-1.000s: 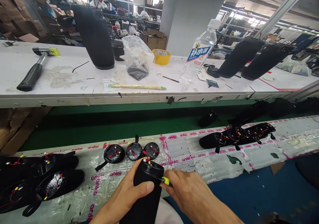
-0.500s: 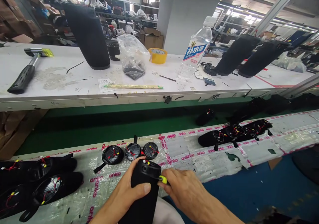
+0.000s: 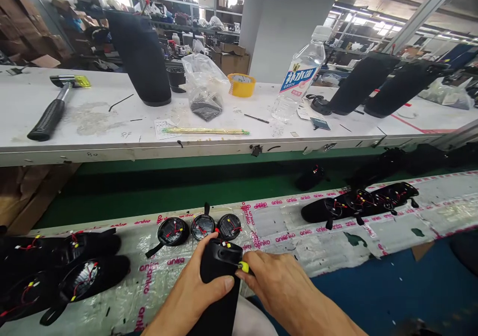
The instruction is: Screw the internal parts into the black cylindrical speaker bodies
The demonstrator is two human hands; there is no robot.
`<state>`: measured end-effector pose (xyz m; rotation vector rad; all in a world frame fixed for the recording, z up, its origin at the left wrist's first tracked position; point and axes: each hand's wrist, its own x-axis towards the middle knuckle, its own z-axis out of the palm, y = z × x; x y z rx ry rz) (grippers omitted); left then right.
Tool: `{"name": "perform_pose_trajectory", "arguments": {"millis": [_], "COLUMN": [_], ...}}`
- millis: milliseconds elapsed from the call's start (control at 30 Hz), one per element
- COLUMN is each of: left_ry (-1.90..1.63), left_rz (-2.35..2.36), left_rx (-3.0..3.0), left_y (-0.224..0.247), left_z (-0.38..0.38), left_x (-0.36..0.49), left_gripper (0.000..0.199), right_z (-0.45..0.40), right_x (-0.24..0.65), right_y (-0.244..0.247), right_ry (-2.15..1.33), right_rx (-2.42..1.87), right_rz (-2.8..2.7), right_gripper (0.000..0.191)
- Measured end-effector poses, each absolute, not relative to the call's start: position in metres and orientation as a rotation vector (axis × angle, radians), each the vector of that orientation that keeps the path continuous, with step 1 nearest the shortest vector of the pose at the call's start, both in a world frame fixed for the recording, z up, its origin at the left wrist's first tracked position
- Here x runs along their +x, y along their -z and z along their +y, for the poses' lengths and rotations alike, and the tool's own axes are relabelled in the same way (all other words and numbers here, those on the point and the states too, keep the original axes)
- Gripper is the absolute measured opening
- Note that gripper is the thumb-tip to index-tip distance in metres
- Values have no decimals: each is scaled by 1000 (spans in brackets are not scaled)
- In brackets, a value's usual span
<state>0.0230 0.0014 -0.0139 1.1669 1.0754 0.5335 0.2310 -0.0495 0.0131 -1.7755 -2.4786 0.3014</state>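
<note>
Over the plastic sheeting [image 3: 160, 291], the left hand [image 3: 196, 281] closes its fingers around a black cylindrical housing [image 3: 218, 313], while the right hand's [image 3: 280, 288] fingers pinch a yellow connector [image 3: 244, 267] at the housing's upper edge.

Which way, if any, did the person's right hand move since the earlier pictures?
Yes, slightly: the right hand shifted left, closer to the round black cap lying on the plastic sheet.

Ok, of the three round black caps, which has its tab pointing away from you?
The middle cap, its tab standing away from you. The left cap's tab points toward the lower left; the right cap shows no tab.
</note>
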Motion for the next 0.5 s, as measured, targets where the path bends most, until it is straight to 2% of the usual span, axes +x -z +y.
{"name": "perform_pose_trajectory", "arguments": {"millis": [333, 500], "left_ry": [-541, -529], "left_rz": [1120, 1188], "left_rx": [1176, 1197], "left_y": [12, 5], "left_z": [-2, -3], "left_x": [27, 32], "left_gripper": [84, 79], "right_z": [-53, -52], "right_x": [235, 232], "right_y": [-3, -5], "right_ry": [-149, -108], "right_rx": [-1678, -1745], "right_rz": [-2466, -2536], "right_gripper": [30, 27]}}
